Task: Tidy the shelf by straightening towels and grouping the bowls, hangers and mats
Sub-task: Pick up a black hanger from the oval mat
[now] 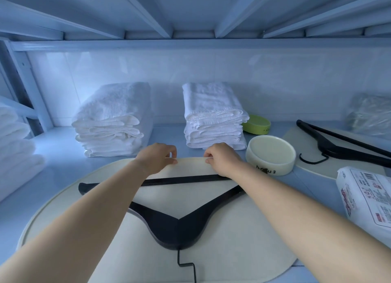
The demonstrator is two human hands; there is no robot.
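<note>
Pale metal shelf (59,147) carries a cream oval mat (232,251) at its front. Left hand (157,158) and right hand (222,158) each pinch its far edge. On it lies a black plastic hanger (175,229), bar running left to right, hook pointing toward the person.

L hand (157,157) & R hand (222,157) both pinch far edge of cream mat (232,251) w/ thumb & fingertips. Black hanger (175,232) lies flat on mat, hook toward camera, under both forearms. Behind hands: 2 towel piles, left stack (114,121) & right stack (213,117), apart. Cream bowl (270,155) just right of R hand; green bowl (257,124) behind it, partly hidden by right stack. 2nd hanger (338,149) on 2nd mat (300,138) far right, packet (368,196) near it.
</note>
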